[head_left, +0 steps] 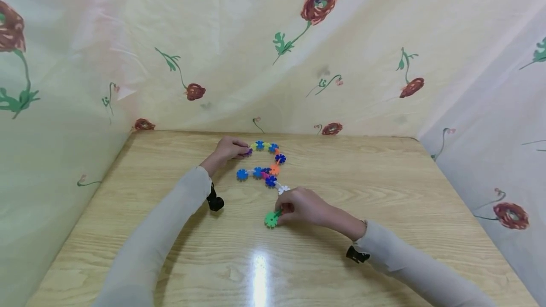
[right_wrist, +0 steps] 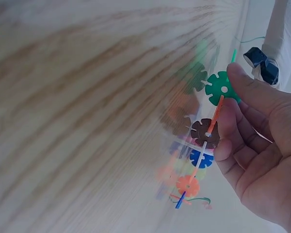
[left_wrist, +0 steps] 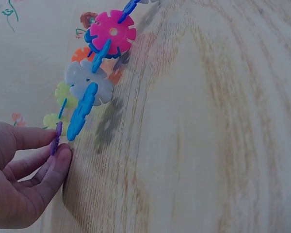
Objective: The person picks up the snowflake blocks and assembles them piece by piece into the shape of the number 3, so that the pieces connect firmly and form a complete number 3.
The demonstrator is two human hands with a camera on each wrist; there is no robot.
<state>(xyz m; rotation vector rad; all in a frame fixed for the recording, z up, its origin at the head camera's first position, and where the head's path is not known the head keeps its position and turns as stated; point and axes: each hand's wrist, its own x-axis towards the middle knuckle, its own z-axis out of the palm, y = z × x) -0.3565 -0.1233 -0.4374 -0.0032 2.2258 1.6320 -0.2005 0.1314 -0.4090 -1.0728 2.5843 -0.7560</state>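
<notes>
A chain of notched plastic snowflake discs curves across the wooden table (head_left: pixel 362 169). At its far left end my left hand (head_left: pixel 230 148) pinches a purple disc (left_wrist: pixel 57 138) between thumb and fingers, beside yellow-green discs (left_wrist: pixel 53 120). My right hand (head_left: pixel 304 206) grips the near end, thumb and fingers on a dark green disc (right_wrist: pixel 218 90). A light green disc (head_left: pixel 270 220) sticks out past those fingertips. An orange disc (right_wrist: pixel 216 115) and a brown disc (right_wrist: pixel 203 132) follow under the right fingers. Between the hands run blue discs (head_left: pixel 280 158) and an orange disc (head_left: pixel 274 170).
A short side branch of the chain ends in a blue disc (head_left: pixel 242 174), near the left wrist. Flower-printed cloth (head_left: pixel 239 51) hangs behind the table and along its sides. Black wrist cameras (head_left: pixel 215 202) are strapped at both sleeves.
</notes>
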